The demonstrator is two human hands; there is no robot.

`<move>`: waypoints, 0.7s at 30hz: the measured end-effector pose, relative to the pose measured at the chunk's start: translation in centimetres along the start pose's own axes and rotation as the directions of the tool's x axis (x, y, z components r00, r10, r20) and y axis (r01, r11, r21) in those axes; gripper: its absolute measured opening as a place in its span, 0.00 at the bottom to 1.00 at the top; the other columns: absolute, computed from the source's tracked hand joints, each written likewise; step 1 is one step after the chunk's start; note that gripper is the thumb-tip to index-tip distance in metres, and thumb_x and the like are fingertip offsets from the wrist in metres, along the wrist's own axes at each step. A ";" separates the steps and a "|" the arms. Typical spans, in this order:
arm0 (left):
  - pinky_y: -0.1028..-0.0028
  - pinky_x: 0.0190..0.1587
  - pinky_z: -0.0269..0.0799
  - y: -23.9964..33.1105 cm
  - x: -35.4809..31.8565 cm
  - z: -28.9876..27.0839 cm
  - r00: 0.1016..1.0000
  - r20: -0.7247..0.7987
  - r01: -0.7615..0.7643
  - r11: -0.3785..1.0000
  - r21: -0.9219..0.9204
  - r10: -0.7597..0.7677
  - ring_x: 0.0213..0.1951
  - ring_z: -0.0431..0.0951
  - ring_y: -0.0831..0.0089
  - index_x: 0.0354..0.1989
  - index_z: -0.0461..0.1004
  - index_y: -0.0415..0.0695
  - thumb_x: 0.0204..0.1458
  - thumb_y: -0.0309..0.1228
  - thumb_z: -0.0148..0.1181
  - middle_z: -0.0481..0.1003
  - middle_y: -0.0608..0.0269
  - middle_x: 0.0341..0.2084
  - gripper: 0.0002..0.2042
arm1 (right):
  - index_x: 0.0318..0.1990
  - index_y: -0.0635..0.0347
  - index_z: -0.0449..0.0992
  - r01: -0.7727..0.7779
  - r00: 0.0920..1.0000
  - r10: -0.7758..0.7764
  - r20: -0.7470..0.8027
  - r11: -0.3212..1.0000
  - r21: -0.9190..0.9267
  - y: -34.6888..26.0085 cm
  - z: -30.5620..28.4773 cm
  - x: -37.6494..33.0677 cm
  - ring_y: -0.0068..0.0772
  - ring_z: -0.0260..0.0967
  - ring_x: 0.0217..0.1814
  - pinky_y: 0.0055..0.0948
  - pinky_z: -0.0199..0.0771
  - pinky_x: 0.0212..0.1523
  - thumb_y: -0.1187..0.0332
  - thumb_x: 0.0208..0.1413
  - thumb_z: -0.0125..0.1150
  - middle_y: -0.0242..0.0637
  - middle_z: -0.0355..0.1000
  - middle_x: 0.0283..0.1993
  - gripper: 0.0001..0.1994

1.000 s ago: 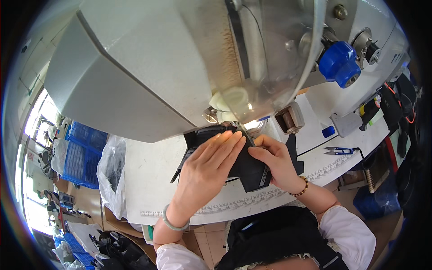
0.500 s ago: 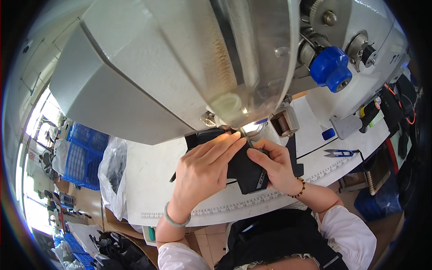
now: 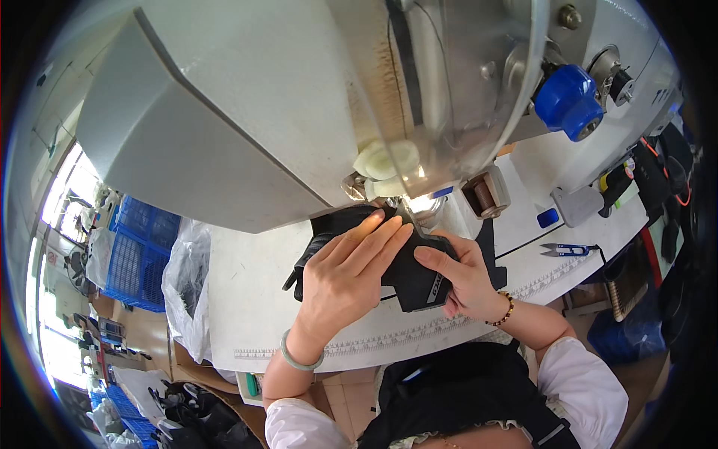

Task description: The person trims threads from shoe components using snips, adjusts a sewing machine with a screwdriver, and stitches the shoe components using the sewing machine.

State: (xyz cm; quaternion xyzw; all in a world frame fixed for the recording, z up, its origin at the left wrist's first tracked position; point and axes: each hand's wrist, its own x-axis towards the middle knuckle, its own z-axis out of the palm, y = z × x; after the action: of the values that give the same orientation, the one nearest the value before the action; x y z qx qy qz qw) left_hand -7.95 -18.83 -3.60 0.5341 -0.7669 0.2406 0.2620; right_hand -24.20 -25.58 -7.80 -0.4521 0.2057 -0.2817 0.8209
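A black fabric piece point(image 3: 415, 278) with a light printed label lies under the head of a grey-white sewing machine point(image 3: 239, 142). My left hand point(image 3: 345, 273) rests on it, palm down, fingers stretched out flat and pointing toward the lit needle area point(image 3: 425, 208). With the thumb on top and fingers beneath, my right hand point(image 3: 473, 278) grips the piece by its right side. The needle itself is hidden behind the machine head and its clear guard point(image 3: 479, 97).
Thread snips point(image 3: 567, 250) lie on the white table point(image 3: 250, 299) to the right, with a printed ruler strip point(image 3: 359, 346) along its front edge. A blue knob point(image 3: 568, 103) sticks out from the machine. Blue crates point(image 3: 134, 258) and a clear plastic bag point(image 3: 188, 292) stand at left.
The machine has shifted in the picture as the view moved. My right hand has turned slightly, and its fingertips now show beneath the fabric's edge. The left hand stays flat on the fabric.
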 end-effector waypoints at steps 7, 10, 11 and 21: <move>0.77 0.35 0.75 -0.9 0.3 -0.2 1.000 0.004 0.018 0.996 -0.085 -0.017 0.41 0.77 0.73 0.37 0.79 0.47 0.34 0.18 0.54 0.76 0.70 0.35 0.19 | 0.39 0.65 0.70 0.069 0.997 -0.065 0.034 0.992 -0.106 -0.1 0.2 0.0 0.14 0.58 0.07 0.14 0.53 0.05 0.59 0.56 0.55 0.29 0.67 0.18 0.16; 0.77 0.35 0.75 -1.0 0.4 -0.1 1.000 -0.016 0.015 0.996 -0.090 -0.016 0.40 0.78 0.73 0.37 0.79 0.48 0.34 0.19 0.54 0.76 0.70 0.34 0.18 | 0.39 0.65 0.70 0.075 0.996 -0.070 0.050 0.993 -0.086 -0.1 0.3 0.2 0.15 0.57 0.07 0.14 0.54 0.06 0.59 0.57 0.55 0.29 0.67 0.18 0.15; 0.77 0.35 0.75 -1.0 0.4 0.0 1.000 -0.020 0.010 0.995 -0.099 -0.012 0.40 0.78 0.73 0.37 0.79 0.48 0.34 0.19 0.54 0.76 0.70 0.34 0.18 | 0.39 0.65 0.69 0.078 0.996 -0.076 0.043 0.994 -0.071 0.0 0.4 0.2 0.15 0.58 0.07 0.14 0.54 0.06 0.59 0.57 0.54 0.29 0.67 0.18 0.15; 0.76 0.35 0.75 -1.9 0.2 0.5 0.997 -0.069 -0.041 0.995 -0.091 0.034 0.38 0.78 0.72 0.35 0.78 0.47 0.34 0.20 0.54 0.76 0.70 0.34 0.17 | 0.40 0.65 0.67 0.037 0.998 -0.032 0.052 0.993 -0.111 -0.2 0.3 0.3 0.17 0.59 0.08 0.16 0.56 0.07 0.60 0.59 0.51 0.32 0.67 0.20 0.15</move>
State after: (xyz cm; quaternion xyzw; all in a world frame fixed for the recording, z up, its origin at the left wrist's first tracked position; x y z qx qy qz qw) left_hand -6.27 -19.95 -3.68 0.4985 -0.7778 0.2278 0.3077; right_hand -23.85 -25.71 -7.53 -0.5080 0.1927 -0.2723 0.7942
